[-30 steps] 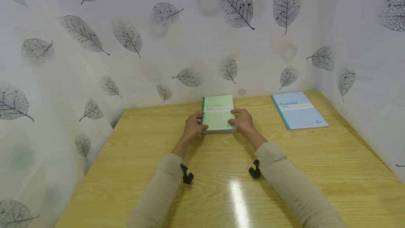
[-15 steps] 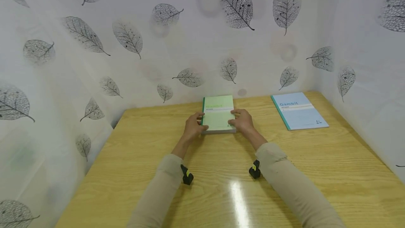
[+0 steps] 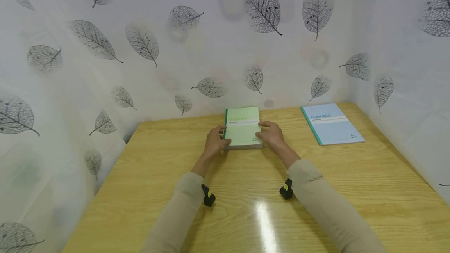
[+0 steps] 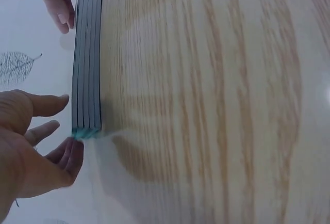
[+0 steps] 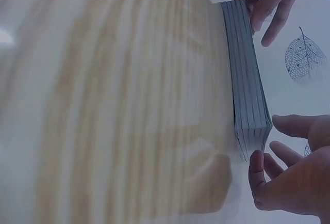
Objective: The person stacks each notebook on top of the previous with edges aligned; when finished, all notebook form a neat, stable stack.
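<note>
A stack of several notebooks point(image 3: 242, 130) lies against the back of the table, the top one with a pale green cover marked "Gambit" and a dark green spine. Beside the spine is my left hand point(image 3: 214, 141), its relaxed fingers at the stack's side and the thumb over the front left corner. My right hand point(image 3: 272, 135) stands at the right side, fingers spread and slightly bent, thumb near the corner. The left wrist view shows the even page edges of the stack point(image 4: 88, 59). From the right wrist, the fingers point(image 5: 289, 182) appear just off the stack's side.
A blue "Gambit" notebook point(image 3: 332, 124) lies flat at the back right of the wooden table point(image 3: 239, 190). A white leaf-patterned sheet point(image 3: 218, 50) hangs behind and along both sides. Black camera mounts point(image 3: 208, 196) sit at both wrists.
My right hand has eased slightly to the right, off the stack's side. The left hand and the stack stay in place; the head view tilts up a little.
</note>
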The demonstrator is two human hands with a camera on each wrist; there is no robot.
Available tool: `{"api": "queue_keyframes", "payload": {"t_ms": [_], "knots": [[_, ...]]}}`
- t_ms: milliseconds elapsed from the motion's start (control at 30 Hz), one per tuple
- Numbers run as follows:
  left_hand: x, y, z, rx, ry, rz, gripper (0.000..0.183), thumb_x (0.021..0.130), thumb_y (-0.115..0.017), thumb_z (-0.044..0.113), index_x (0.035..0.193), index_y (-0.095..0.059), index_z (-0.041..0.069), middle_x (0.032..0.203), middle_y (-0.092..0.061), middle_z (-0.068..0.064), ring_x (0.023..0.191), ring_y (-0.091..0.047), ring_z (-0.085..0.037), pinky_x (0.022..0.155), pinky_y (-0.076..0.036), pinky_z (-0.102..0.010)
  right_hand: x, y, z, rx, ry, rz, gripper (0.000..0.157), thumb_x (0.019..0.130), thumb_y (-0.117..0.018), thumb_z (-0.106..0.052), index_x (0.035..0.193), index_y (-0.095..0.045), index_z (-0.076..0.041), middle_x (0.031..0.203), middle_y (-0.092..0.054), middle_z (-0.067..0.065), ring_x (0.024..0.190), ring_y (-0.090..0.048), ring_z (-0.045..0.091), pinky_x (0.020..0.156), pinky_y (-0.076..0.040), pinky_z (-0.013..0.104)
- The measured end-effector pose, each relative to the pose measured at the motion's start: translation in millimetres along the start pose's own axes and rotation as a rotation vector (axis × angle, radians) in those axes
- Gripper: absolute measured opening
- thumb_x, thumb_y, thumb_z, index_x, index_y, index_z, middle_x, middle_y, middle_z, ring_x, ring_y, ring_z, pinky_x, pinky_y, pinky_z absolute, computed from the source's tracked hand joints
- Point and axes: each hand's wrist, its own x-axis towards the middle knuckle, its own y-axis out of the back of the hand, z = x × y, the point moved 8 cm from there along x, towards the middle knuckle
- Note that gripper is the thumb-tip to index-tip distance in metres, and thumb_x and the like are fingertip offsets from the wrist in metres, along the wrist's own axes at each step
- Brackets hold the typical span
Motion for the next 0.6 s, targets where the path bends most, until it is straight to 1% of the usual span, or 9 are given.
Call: {"api": "queue_keyframes", "payload": {"t_ms": [133, 200, 300, 367, 433, 600], "knots": [[1.2, -3.8, 13.7, 0.083, -0.073, 0.047, 0.054, 0.089, -0.07, 0.001, 0.142, -0.057, -0.002, 0.138, -0.054, -0.028, 0.127, -0.046, -0.041, 0.108, -0.041, -0.052, 0.4, 11.6, 0.9, -0.01, 0.022, 0.019, 0.051, 0.103, -0.062, -0.012, 0.151, -0.048, 0.0, 0.154, -0.046, 0.022, 0.128, -0.057, 0.04, 0.097, -0.057, 0.044], [2.6, -8.1, 22.2, 0.088, -0.105, 0.055, 0.052, 0.091, -0.07, 0.002, 0.141, -0.058, -0.002, 0.14, -0.054, -0.027, 0.131, -0.042, -0.042, 0.113, -0.034, -0.055, 0.9, 19.4, 2.3, -0.012, 0.028, 0.034, 0.049, 0.104, -0.061, -0.013, 0.15, -0.05, 0.0, 0.148, -0.051, 0.023, 0.123, -0.059, 0.039, 0.09, -0.058, 0.04], [4.5, -16.2, 35.9, 0.068, -0.129, 0.053, 0.048, 0.093, -0.071, 0.004, 0.14, -0.06, 0.0, 0.143, -0.055, -0.024, 0.137, -0.039, -0.041, 0.118, -0.032, -0.055, -0.4, 31.7, 6.5, -0.019, 0.032, 0.043, 0.047, 0.105, -0.059, -0.013, 0.149, -0.051, 0.0, 0.141, -0.056, 0.023, 0.118, -0.06, 0.037, 0.083, -0.057, 0.034], [6.0, -22.8, 44.1, 0.052, -0.141, 0.043, 0.046, 0.095, -0.07, 0.005, 0.14, -0.06, 0.0, 0.142, -0.056, -0.024, 0.137, -0.04, -0.04, 0.118, -0.034, -0.054, -1.9, 40.8, 10.3, -0.021, 0.03, 0.054, 0.045, 0.105, -0.06, -0.014, 0.148, -0.053, 0.0, 0.139, -0.057, 0.024, 0.114, -0.061, 0.036, 0.08, -0.057, 0.032], [6.6, -29.4, 52.4, 0.039, -0.155, 0.038, 0.045, 0.096, -0.07, 0.006, 0.139, -0.06, 0.001, 0.14, -0.057, -0.024, 0.135, -0.043, -0.04, 0.113, -0.04, -0.053, -4.5, 49.6, 13.6, -0.027, 0.028, 0.058, 0.045, 0.106, -0.06, -0.015, 0.148, -0.052, 0.0, 0.138, -0.057, 0.024, 0.112, -0.061, 0.036, 0.078, -0.057, 0.031], [5.2, -48.2, 72.3, -0.015, -0.17, 0.017, 0.041, 0.098, -0.068, 0.006, 0.138, -0.062, 0.001, 0.135, -0.059, -0.025, 0.129, -0.051, -0.042, 0.107, -0.047, -0.051, -9.3, 71.9, 17.8, -0.019, 0.017, 0.053, 0.048, 0.108, -0.058, -0.017, 0.152, -0.048, 0.0, 0.141, -0.054, 0.026, 0.113, -0.06, 0.038, 0.081, -0.058, 0.036]]}}
